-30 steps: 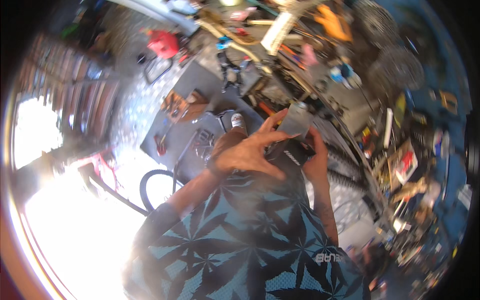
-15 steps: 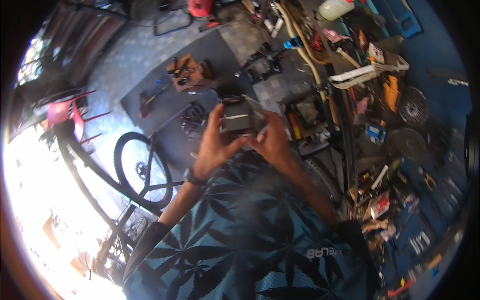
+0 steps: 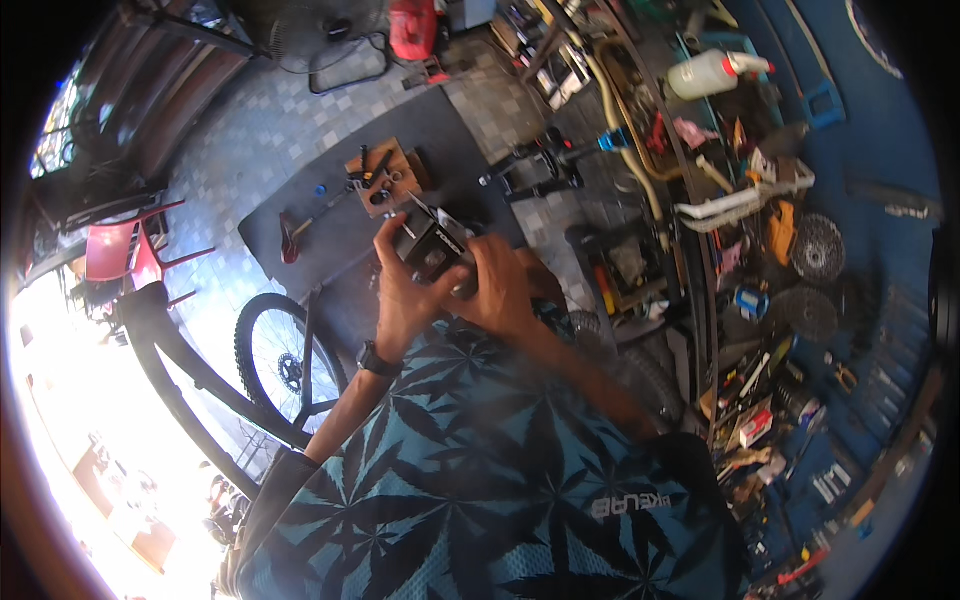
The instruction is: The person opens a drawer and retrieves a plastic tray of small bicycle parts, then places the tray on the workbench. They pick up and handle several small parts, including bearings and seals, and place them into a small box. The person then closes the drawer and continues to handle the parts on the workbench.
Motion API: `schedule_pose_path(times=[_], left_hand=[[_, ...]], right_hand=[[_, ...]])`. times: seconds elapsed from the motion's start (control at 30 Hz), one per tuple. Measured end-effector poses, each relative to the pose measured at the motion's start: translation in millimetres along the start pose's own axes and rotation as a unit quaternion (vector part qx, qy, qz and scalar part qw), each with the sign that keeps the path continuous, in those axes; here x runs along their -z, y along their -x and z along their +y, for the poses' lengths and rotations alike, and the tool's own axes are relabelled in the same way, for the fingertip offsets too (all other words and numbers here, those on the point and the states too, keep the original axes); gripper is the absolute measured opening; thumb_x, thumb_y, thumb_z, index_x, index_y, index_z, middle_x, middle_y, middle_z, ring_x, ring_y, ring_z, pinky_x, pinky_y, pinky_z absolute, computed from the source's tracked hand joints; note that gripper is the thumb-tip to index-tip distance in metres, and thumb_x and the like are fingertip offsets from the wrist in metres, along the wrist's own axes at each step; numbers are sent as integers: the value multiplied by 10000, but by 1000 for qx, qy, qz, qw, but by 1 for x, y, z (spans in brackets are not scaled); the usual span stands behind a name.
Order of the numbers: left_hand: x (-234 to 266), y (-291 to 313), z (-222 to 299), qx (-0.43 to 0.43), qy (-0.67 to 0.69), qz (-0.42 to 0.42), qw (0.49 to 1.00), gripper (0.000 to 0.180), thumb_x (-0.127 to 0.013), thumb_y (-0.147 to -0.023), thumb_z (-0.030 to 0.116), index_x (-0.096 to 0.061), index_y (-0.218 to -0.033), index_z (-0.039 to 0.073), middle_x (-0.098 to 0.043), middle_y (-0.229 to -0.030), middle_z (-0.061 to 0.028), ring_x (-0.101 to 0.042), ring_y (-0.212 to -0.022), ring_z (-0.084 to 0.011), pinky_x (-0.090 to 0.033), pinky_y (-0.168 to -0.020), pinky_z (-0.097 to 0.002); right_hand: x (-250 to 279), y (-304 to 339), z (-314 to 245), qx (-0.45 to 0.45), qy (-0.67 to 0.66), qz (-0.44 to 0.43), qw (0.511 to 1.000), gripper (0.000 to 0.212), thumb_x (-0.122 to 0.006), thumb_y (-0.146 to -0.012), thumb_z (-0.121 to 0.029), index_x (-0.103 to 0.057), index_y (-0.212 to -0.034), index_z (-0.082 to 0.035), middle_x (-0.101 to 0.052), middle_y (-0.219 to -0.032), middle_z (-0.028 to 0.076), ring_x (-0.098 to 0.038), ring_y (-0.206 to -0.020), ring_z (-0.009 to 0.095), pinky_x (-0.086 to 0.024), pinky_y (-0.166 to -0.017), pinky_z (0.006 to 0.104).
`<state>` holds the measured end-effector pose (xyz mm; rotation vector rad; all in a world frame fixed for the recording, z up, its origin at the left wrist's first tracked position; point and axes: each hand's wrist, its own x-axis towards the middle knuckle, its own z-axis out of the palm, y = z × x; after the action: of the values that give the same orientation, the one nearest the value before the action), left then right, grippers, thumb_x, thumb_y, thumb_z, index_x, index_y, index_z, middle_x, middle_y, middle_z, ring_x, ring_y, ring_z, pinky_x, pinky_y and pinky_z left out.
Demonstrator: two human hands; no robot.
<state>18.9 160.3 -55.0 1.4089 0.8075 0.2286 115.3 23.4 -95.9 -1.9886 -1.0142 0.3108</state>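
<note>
Between both my hands, in front of my chest, is a small black box [image 3: 430,246] with pale lettering on one face. A flap appears raised at its far end, though I cannot make out what lies inside. My left hand [image 3: 408,295], with a dark watch [image 3: 376,358] on its wrist, grips the near left side, thumb across the front. My right hand [image 3: 498,290] closes round the right side, and its fingers partly cover the box. Beyond it, a wooden block [image 3: 405,178] carrying several small dark tools or parts stands on a dark mat [image 3: 335,190].
A bicycle wheel [image 3: 243,345] and frame stand to my left, near a red chair [image 3: 112,250]. On the right, a cluttered bench holds a spray bottle [image 3: 703,76], a white basket [image 3: 740,208] and a bike cassette [image 3: 818,248]. A black fork-like part [image 3: 540,165] lies beyond the mat.
The box has turned and tilted in my hands, so its lettered face now shows. My right hand has shifted left and in toward it. The whole view has moved slightly.
</note>
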Motion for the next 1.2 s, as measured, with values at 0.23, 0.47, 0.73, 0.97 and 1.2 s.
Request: schedule_pose_path(times=[0.23, 0.47, 0.73, 0.97, 1.2], left_hand=[[7, -42, -8, 11, 2, 51, 999, 1022, -946, -797, 111, -261, -1555, 84, -657, -1329, -183, -690, -1214, -281, -618, -977, -431], [63, -86, 22, -20, 73, 215, 974, 898, -848, -869, 73, -285, -1569, 74, -611, -1300, -153, -661, -1158, -241, -587, -985, -389], [64, -244, 88, -13, 205, 314, 927, 948, -878, -899, 129, -242, -1601, 95, -596, -1312, -184, -676, -1132, -274, -601, -935, -412], [49, -348, 130, -17, 227, 309, 923, 996, -905, -903, 208, -222, -1619, 90, -622, -1286, -173, -680, -1122, -273, -577, -983, -418], [82, -359, 128, 24, 422, 401, 813, 897, -825, -966, 196, -195, -1599, 112, -553, -1396, -221, -681, -1211, -371, -626, -941, -492]], right_hand=[[8, -52, 1, 12, -14, -55, 998, 742, -940, -760, -393, -580, -1281, -6, -627, -1127, 205, -641, -1054, 383, -530, -840, 477], [-6, -172, 48, -17, -175, -204, 963, 613, -887, -884, -276, -609, -1347, 12, -670, -1188, 205, -644, -1180, 377, -515, -1036, 450], [0, -414, 130, -69, -160, -194, 966, 441, -839, -948, -230, -670, -1318, -60, -759, -1108, 105, -731, -955, 195, -605, -822, 351], [3, -622, 107, 15, -193, -218, 956, 393, -769, -1017, -239, -657, -1324, -21, -762, -1136, 114, -725, -987, 182, -594, -873, 328], [-39, -687, 129, 9, -195, -351, 916, 378, -734, -1050, -250, -647, -1325, -6, -745, -1182, 111, -706, -1050, 167, -570, -931, 313]])
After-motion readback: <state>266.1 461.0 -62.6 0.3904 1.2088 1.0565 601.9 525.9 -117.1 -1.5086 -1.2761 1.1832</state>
